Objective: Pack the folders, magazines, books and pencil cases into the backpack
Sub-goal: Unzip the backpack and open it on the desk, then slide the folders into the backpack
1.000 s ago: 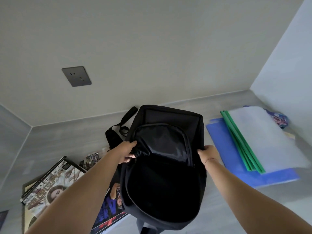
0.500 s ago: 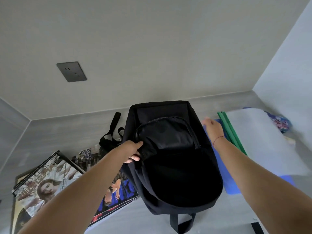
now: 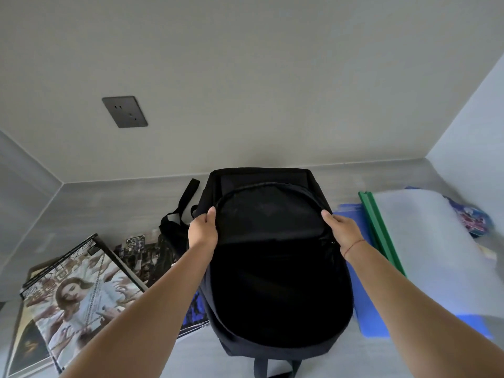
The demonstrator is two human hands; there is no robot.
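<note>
A black fabric backpack (image 3: 275,282) lies flat in the centre of the frame on a pale grey tabletop (image 3: 114,205), its top end toward the wall and a strap (image 3: 188,197) trailing off its upper left side. The left hand (image 3: 203,230) grips the left side of the bag's curved front flap, with the thumb on top and the fingers curled under the edge. The right hand (image 3: 341,230), with a thin red thread bracelet (image 3: 353,245) on its wrist, holds the opposite side of the flap the same way. Below the flap the bag is too dark to see into. At the lower left of the frame a stack of glossy magazines (image 3: 79,290) lies beside the bag, the top cover showing a figure in white, and one blue-printed cover (image 3: 195,309) is tucked partly under the bag's left edge. At the right, just beside the bag, lies a flat blue plastic folder (image 3: 365,296) with green-spined translucent folders (image 3: 381,233) stacked on it. A colourful printed pencil case (image 3: 471,219) sits beyond them at the far right. A dark grey wall socket (image 3: 124,111) is at the upper left.
</note>
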